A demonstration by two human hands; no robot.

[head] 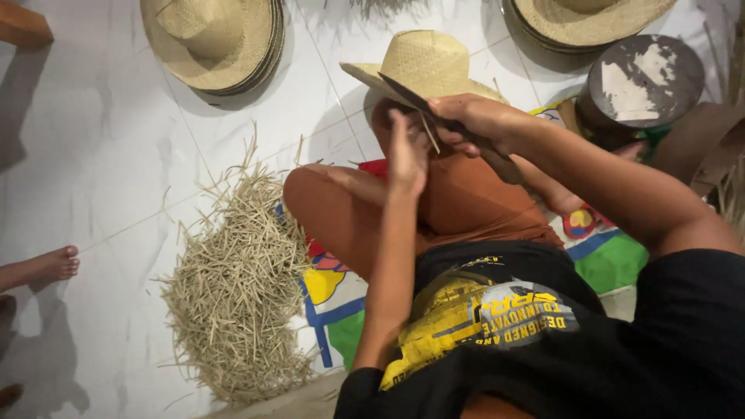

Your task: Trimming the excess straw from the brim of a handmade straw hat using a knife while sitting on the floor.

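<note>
A dark knife blade [415, 99] is lying with its long axis running from upper left to lower right at upper centre, tip pointing upper left, right hand [473, 122] closing its fingers round the handle; the left hand [407, 159] is pinching a thin straw strip [430, 132] just beside it. A straw hat [423, 66] is sitting behind, its near rim hidden by the hands; a pile of straw trimmings [237, 291] is lying on open floor [93, 155] at lower left.

No packages, signs or screens show here. The nearest thing to a label is the printed patch [497, 314] on the front of the person's black shirt: a yellow and grey block of lettering, seen upside down low in the view.
</note>
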